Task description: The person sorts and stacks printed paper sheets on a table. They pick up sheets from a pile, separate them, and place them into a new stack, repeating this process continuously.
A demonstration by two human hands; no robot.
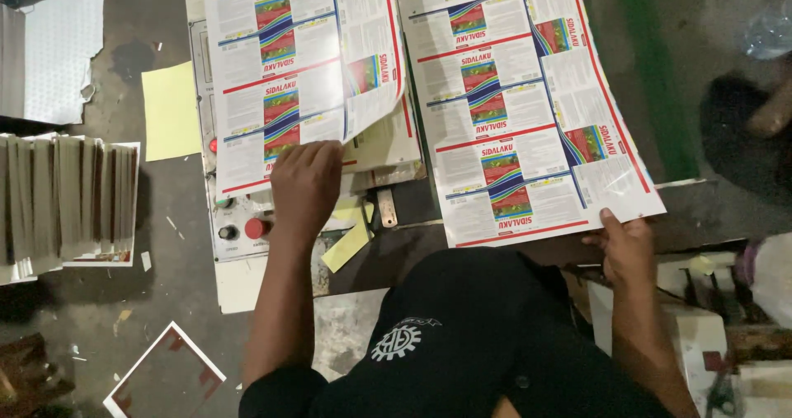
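the left hand [305, 188] lifts the near edge of the left printed sheet [297, 71], curling it to peel 1 sheet free; the right hand [624, 249] pinches the right stack of printed sheets [528, 113] at its corner, steadying it on the surface [701, 212].

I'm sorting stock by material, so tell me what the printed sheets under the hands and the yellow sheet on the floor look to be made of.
Left printed sheet: glossy coated paper by the look; it curls where the left hand lifts it.
Right printed sheet: the same stock, with glare near the right hand.
Yellow sheet: plain matte paper, no sheen.
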